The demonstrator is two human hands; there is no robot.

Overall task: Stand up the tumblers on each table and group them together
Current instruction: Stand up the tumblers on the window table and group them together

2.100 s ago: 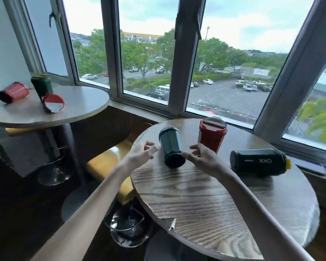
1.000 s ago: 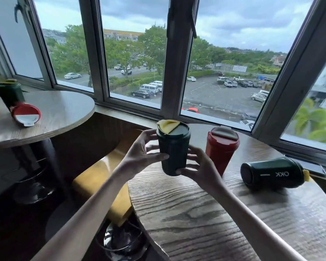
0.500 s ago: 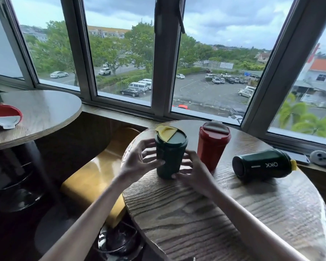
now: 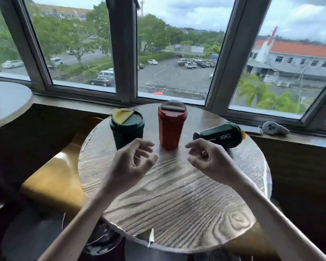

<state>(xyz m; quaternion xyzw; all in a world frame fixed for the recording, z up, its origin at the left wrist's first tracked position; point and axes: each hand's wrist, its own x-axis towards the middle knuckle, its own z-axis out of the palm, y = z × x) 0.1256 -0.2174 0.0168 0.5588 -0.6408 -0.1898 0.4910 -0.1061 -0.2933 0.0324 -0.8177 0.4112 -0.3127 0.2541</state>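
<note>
Round wood-grain table [image 4: 177, 204]; 2 tumblers upright, 1 lying.

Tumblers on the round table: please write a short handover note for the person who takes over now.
Left hand: empty, fingers loosely curled, just in front of the green tumbler.
Right hand: empty, near the base of the lying OKK tumbler.
Done: the green tumbler and the red tumbler stand upright, side by side with a gap, on the round table.
Left: stand the OKK tumbler up and bring all three close together. Only the edge of the neighbouring table is in view, so check it too.
</note>
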